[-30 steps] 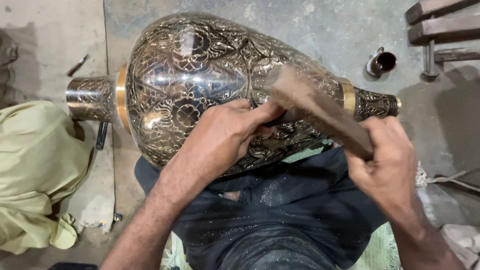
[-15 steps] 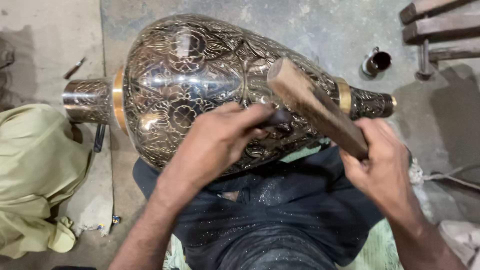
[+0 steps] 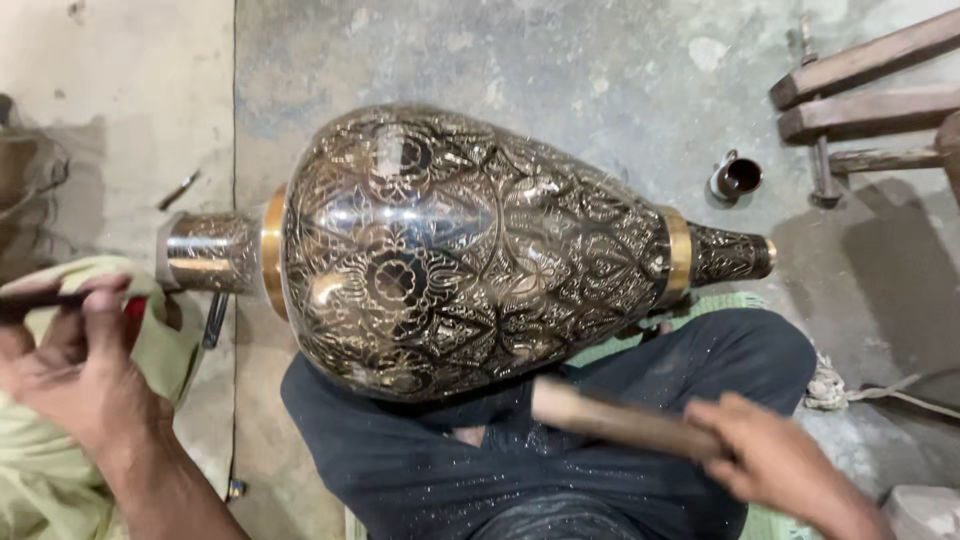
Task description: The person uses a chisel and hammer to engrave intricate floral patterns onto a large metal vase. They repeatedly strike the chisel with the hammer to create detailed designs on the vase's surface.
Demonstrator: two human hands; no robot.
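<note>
A large engraved dark metal vase (image 3: 450,250) with brass bands lies on its side across my lap, its wide base to the left and narrow neck to the right. My left hand (image 3: 85,365) is off to the left, away from the vase, pinching a thin dark chisel-like tool (image 3: 35,300) over a pale green cloth (image 3: 50,480). My right hand (image 3: 775,465) is low at the right, gripping a wooden mallet handle (image 3: 610,420) that points left over my dark trousers (image 3: 470,470), below the vase.
A small metal cup (image 3: 737,178) stands on the concrete floor beyond the vase neck. Wooden bars (image 3: 860,95) lie at the top right. A small tool (image 3: 180,190) lies on the floor at the upper left. A cord (image 3: 880,392) runs at the right.
Both hands have come off the vase. The left hand with the chisel swung out to the left, and the right hand lowered the wooden mallet to my lap.
</note>
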